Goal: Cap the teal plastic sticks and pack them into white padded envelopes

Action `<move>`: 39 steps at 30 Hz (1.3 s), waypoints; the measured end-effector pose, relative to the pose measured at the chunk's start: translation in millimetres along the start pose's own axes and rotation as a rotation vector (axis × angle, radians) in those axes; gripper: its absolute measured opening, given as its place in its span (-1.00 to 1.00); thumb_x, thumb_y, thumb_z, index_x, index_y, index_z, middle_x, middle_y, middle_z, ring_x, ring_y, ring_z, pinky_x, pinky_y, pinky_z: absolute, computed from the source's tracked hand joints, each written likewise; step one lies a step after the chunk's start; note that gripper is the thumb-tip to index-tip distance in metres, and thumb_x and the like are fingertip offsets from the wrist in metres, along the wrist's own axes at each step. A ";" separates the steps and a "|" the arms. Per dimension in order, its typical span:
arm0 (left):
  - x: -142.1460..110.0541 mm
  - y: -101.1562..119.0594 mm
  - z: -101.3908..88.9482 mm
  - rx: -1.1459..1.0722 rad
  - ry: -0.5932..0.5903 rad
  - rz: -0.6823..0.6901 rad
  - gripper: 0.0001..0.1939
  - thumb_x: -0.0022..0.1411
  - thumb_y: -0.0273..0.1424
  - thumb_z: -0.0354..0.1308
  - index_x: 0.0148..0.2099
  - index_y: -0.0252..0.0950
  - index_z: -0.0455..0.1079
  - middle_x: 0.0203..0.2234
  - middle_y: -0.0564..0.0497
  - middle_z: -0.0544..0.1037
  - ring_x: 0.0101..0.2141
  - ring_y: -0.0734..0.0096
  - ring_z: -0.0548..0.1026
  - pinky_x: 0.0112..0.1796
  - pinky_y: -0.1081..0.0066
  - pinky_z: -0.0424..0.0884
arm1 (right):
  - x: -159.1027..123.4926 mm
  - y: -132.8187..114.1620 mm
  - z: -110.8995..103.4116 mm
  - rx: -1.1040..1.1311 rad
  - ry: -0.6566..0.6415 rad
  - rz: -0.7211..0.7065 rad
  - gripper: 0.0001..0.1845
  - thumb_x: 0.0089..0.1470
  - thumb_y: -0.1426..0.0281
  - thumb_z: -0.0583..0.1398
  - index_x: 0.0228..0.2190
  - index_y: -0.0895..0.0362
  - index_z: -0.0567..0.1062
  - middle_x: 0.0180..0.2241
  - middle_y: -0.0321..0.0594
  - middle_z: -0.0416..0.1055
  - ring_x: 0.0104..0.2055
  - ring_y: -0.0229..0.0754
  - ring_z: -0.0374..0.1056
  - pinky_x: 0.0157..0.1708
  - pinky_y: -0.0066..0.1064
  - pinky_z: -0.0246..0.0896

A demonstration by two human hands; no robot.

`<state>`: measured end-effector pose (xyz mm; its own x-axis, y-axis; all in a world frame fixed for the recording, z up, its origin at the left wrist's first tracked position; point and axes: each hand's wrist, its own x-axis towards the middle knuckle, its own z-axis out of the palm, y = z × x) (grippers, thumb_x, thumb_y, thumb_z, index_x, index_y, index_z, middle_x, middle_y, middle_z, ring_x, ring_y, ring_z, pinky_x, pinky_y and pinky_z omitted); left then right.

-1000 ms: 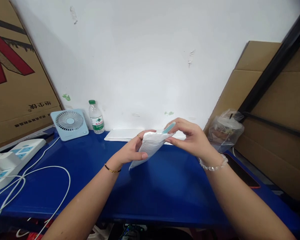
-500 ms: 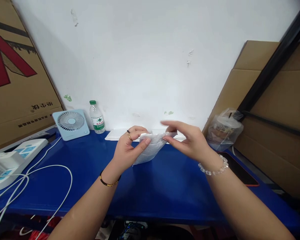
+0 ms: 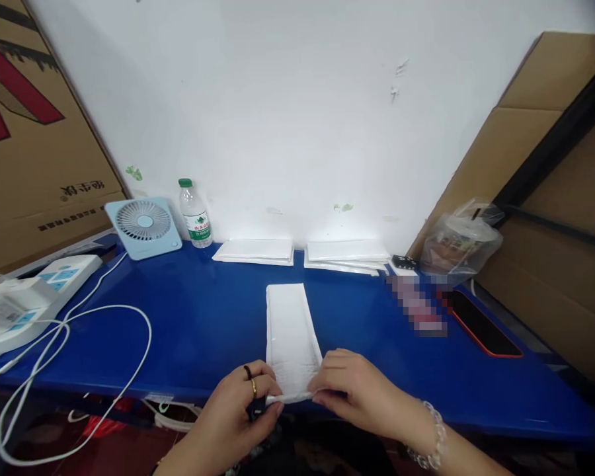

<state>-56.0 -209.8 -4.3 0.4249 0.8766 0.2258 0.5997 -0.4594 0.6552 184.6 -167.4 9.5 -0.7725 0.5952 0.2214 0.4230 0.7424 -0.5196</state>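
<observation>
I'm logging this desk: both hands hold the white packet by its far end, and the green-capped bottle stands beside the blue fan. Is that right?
Not quite: in the head view, the left hand and right hand hold the white packet by its near end, not the far one. The green-capped bottle does stand beside the blue fan.

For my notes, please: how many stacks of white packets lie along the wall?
2. The left stack is beside the bottle; the right stack is nearer the phone. Another packet is held in front. Packets hidden inside the stacks cannot be counted.
</observation>
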 end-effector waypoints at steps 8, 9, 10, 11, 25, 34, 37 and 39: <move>2.0 -9.2 29.0 0.245 0.123 -0.252 -0.80 0.23 -0.38 -0.02 -0.10 -0.18 0.34 -0.47 0.06 0.44 -0.46 0.39 0.39 -0.41 0.41 0.30 | 3.9 10.1 30.2 0.088 0.200 0.238 -0.94 0.08 0.43 0.18 -0.33 0.09 0.46 -0.32 -0.22 0.37 -0.34 -0.23 0.30 -0.38 -0.44 0.23; 3.0 -9.3 29.6 0.259 0.135 -0.217 -0.81 0.22 -0.41 -0.02 -0.13 -0.18 0.36 -0.39 0.03 0.46 -0.40 0.38 0.41 -0.36 0.39 0.33 | 3.1 10.0 31.3 0.054 0.211 0.202 -0.94 0.10 0.43 0.17 -0.36 0.09 0.47 -0.34 -0.21 0.36 -0.32 -0.21 0.29 -0.37 -0.41 0.23; 3.6 -9.7 29.6 0.271 0.143 -0.166 -0.80 0.22 -0.44 -0.01 -0.16 -0.17 0.38 -0.31 0.01 0.47 -0.33 0.36 0.43 -0.30 0.37 0.34 | 2.0 10.0 32.4 0.015 0.216 0.159 -0.91 0.12 0.42 0.15 -0.38 0.09 0.47 -0.36 -0.21 0.36 -0.30 -0.19 0.27 -0.35 -0.39 0.23; 3.7 -10.4 29.1 0.282 0.144 -0.112 -0.80 0.22 -0.45 -0.01 -0.17 -0.15 0.40 -0.25 0.00 0.47 -0.27 0.34 0.42 -0.25 0.35 0.34 | 0.5 10.0 33.5 -0.027 0.214 0.120 -0.88 0.14 0.42 0.13 -0.39 0.09 0.48 -0.39 -0.20 0.36 -0.29 -0.17 0.26 -0.33 -0.36 0.22; 22.7 -11.7 9.1 0.508 -0.002 0.210 -0.79 0.30 -0.34 -0.02 -0.28 -0.20 0.44 -0.51 0.03 0.46 -0.42 0.43 0.42 -0.35 0.43 0.34 | 8.0 -9.1 30.9 -0.439 0.207 0.076 -0.83 0.00 0.29 0.24 -0.49 0.12 0.42 -0.46 -0.21 0.37 -0.34 -0.13 0.23 -0.38 -0.32 0.06; 43.2 -7.0 -22.2 0.148 0.548 0.018 -0.44 0.26 -0.36 0.00 0.27 -0.13 -0.04 0.14 -0.16 0.17 0.02 0.22 0.32 -0.03 0.18 0.34 | 47.6 47.3 -106.3 0.075 0.673 0.351 -0.70 0.06 0.16 0.17 -0.45 0.16 0.47 -0.59 -0.28 0.33 -0.57 -0.28 0.21 -0.59 -0.47 0.07; 37.1 -24.1 -10.0 0.063 0.466 -0.124 -0.50 0.27 -0.34 -0.01 0.23 -0.08 0.03 0.15 -0.14 0.16 -0.10 0.29 0.41 -0.15 0.24 0.44 | 61.3 108.7 -152.4 0.367 0.887 0.574 -0.64 -0.11 0.11 0.26 -0.44 0.18 0.46 -0.57 -0.27 0.35 -0.59 -0.30 0.22 -0.62 -0.49 0.11; 31.8 -35.5 -0.7 0.037 0.416 -0.170 -0.52 0.25 -0.33 0.00 0.21 -0.07 0.08 0.14 -0.14 0.18 -0.18 0.32 0.46 -0.26 0.30 0.48 | 64.5 148.9 -167.8 0.207 0.929 0.762 -0.66 -0.06 0.14 0.22 -0.47 0.20 0.44 -0.60 -0.26 0.33 -0.60 -0.31 0.21 -0.61 -0.49 0.12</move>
<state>-64.2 -165.5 -19.8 0.0141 0.9194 0.3932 0.6644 -0.3025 0.6835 277.2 33.1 84.9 0.3089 0.9136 0.2646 0.4713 0.0946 -0.8769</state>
